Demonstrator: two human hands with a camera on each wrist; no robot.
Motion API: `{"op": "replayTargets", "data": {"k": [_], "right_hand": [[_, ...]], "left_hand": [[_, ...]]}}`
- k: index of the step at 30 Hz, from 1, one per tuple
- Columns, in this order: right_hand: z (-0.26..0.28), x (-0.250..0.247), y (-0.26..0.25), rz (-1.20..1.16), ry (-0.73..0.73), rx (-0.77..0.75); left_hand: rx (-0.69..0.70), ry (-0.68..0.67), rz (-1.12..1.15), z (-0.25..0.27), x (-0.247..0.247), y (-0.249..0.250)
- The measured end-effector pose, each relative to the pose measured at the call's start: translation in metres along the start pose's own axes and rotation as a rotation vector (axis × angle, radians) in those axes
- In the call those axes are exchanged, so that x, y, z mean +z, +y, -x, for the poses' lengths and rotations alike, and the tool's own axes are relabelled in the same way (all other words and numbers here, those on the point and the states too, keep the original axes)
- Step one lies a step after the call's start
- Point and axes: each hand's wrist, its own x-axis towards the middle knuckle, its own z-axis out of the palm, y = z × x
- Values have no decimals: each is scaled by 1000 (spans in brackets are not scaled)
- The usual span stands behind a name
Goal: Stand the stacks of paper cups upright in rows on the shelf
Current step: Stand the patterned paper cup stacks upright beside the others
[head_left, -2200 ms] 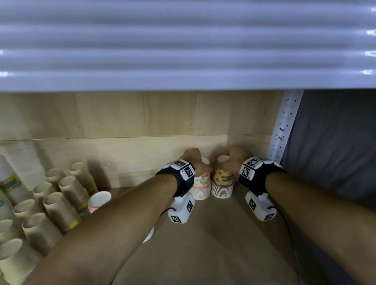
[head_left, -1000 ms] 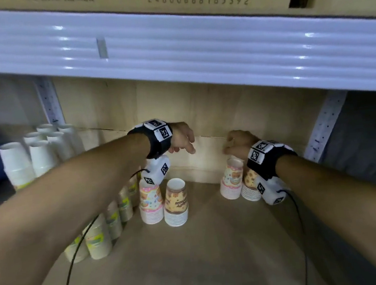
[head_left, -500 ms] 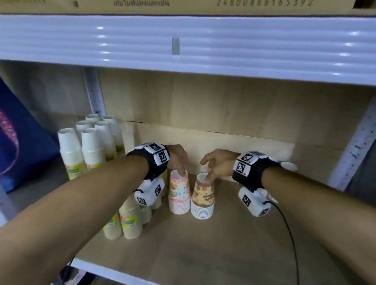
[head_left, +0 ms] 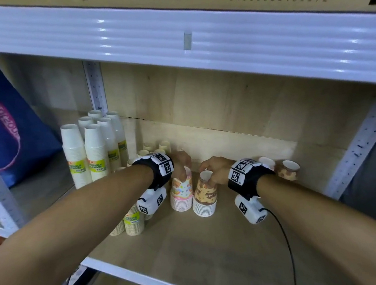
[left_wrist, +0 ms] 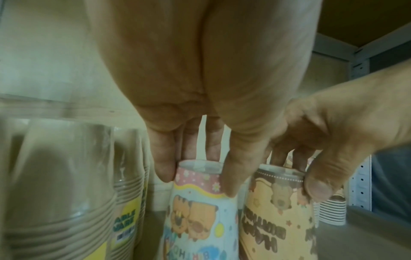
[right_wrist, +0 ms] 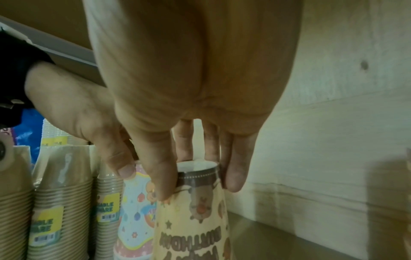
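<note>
Two printed cup stacks stand side by side, base up, mid-shelf. My left hand (head_left: pixel 181 166) grips the top of the pink-and-blue stack (head_left: pixel 181 193) from above, fingers and thumb curled round its rim. My right hand (head_left: pixel 213 171) grips the top of the brown-and-yellow stack (head_left: pixel 205 197) the same way. In the left wrist view the left hand (left_wrist: pixel 198 177) closes round the pink stack (left_wrist: pixel 200 219). In the right wrist view the right hand (right_wrist: pixel 198 183) holds the brown stack (right_wrist: pixel 193 221). Both stacks rest on the wooden shelf (head_left: pixel 194 247).
Two more printed stacks (head_left: pixel 288 169) stand at the back right, partly behind my right wrist. Kraft-brown stacks (head_left: pixel 132 221) crowd the left, tall white stacks (head_left: pixel 94 150) behind them. The upper shelf's white edge (head_left: pixel 218 45) hangs overhead. A blue bag (head_left: pixel 3 116) lies far left.
Both hands left the stacks at the back right and moved left. My fingers now close round the tops of the pink and brown stacks, which stand where they stood.
</note>
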Motion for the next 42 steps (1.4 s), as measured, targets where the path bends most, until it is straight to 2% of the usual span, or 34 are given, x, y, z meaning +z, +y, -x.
{"op": "replayTargets", "data": {"k": [3, 6, 10, 19, 22, 27, 34, 42], "right_hand": [[2, -1, 2, 13, -2, 3], [8, -5, 8, 8, -15, 11], [21, -14, 19, 40, -25, 33], [66, -40, 72, -17, 25, 179], [83, -46, 93, -35, 66, 236], [104, -50, 126, 80, 131, 307], [119, -45, 170, 13, 190, 372], [114, -41, 194, -59, 262, 448]], "left_hand": [[57, 8, -51, 3, -2, 10], [59, -31, -73, -3, -2, 14], [56, -14, -80, -13, -4, 22], [174, 0, -70, -35, -2, 80], [197, 14, -36, -44, 2, 104], [205, 26, -56, -54, 11, 142], [242, 69, -77, -67, 29, 182], [225, 121, -62, -82, 48, 209]]}}
